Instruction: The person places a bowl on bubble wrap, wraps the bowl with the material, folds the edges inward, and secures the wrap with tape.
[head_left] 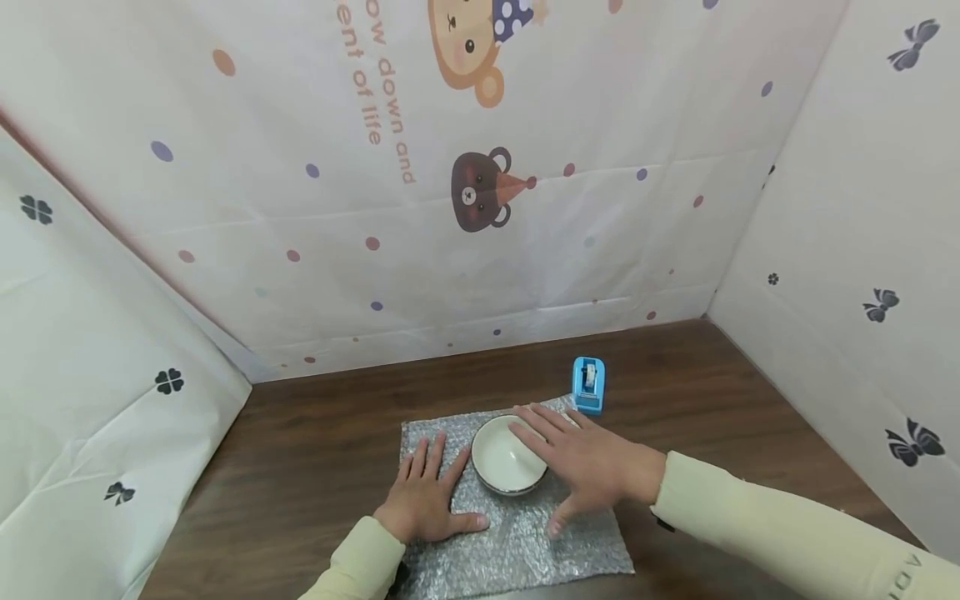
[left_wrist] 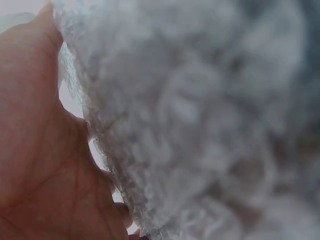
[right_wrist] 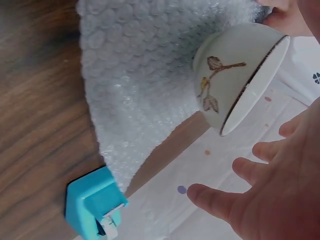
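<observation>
A white bowl [head_left: 497,457] with a dark rim stands upright on a sheet of bubble wrap [head_left: 517,554]. In the right wrist view, a brown leafy twig is painted on the bowl's outside [right_wrist: 227,70]. My left hand [head_left: 425,502] lies on the wrap just left of the bowl, fingers spread and thumb pointing right. The left wrist view has the palm [left_wrist: 45,150] close beside blurred bubble wrap [left_wrist: 165,120]. Over the bowl's right side reaches my right hand [head_left: 581,460], its fingers extended and apart, covering part of the rim in the head view.
A blue tape dispenser [head_left: 588,387] stands by the wrap's far right corner on the brown wooden table [head_left: 322,450]. Behind the table hangs a white printed cloth [head_left: 420,275]; more patterned sheets [head_left: 832,333] close in the left and right sides.
</observation>
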